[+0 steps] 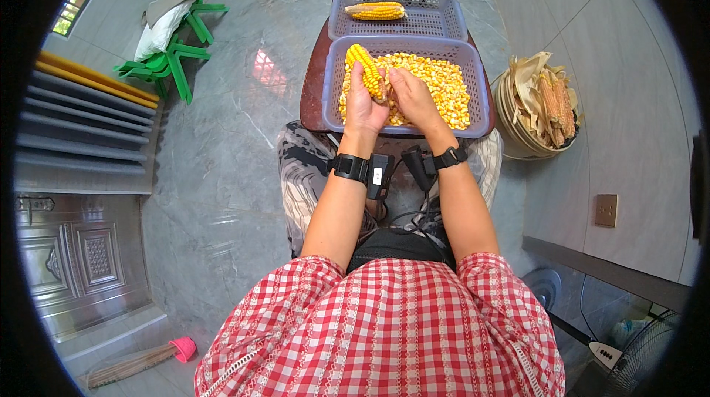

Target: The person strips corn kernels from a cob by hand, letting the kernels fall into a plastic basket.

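An ear of yellow corn (366, 69) is in my left hand (363, 104), tilted, its upper end leaning away to the left. Reddish bare cob shows near its lower end. My right hand (415, 98) is close against that lower end, thumb towards it; its fingers are mostly hidden, so whether it grips anything is unclear. Both hands are over a bluish plastic basket (482, 86) containing loose yellow corn kernels (444, 80). Behind it, a second plastic basket (444, 11) has ears of corn (377, 11) lying in it.
The baskets rest on a dark red wooden chair (314, 83). On the right stands a bucket (507, 119) with husks and bare cobs (556, 103). Green plastic stools (180, 64) lie at the upper left. A fan (638, 358) stands lower right. Black devices (380, 175) with cables are strapped at my wrists.
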A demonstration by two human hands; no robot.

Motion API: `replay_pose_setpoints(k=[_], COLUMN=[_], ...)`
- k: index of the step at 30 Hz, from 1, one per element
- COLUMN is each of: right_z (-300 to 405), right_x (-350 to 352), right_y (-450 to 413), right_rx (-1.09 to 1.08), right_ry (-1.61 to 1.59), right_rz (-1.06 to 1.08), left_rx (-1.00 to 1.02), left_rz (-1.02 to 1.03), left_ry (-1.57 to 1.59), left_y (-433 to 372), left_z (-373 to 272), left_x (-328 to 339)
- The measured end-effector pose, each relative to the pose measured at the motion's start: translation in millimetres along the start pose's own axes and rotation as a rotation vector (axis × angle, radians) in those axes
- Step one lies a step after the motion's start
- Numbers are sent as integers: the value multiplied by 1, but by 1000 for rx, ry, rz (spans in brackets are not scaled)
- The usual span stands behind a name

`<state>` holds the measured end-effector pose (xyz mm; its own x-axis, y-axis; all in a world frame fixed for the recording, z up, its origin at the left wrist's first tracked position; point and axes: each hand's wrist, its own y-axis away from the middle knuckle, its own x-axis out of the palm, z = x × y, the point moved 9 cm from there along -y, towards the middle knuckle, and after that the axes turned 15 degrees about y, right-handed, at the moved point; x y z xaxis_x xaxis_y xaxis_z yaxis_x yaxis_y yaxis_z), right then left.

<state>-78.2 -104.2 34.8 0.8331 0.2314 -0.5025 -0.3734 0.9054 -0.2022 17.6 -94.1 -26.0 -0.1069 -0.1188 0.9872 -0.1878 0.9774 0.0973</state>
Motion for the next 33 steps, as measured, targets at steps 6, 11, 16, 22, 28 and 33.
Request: replay_pose_setpoints(k=[6,11,16,22,28,33], right_z=[3,-5,-9,-1,6,8], right_x=[-6,4,8,10,7,4], right_y=[2,-2,-2,-1,1,2], right_rx=[-15,-15,3,-36,-80,-83], right_ry=[5,-24,5,28,41,93], right_rz=[-70,31,78,89,54,40], left_rx=[-59,1,16,-2,-33,-51], left_rz=[83,56,29,26,50,81], left_ry=[-24,-126,-163,-157,-141,-132], left_y=[1,7,10,8,12,11], left_z=[1,3,4,7,10,9], left_x=[8,15,19,17,24,26])
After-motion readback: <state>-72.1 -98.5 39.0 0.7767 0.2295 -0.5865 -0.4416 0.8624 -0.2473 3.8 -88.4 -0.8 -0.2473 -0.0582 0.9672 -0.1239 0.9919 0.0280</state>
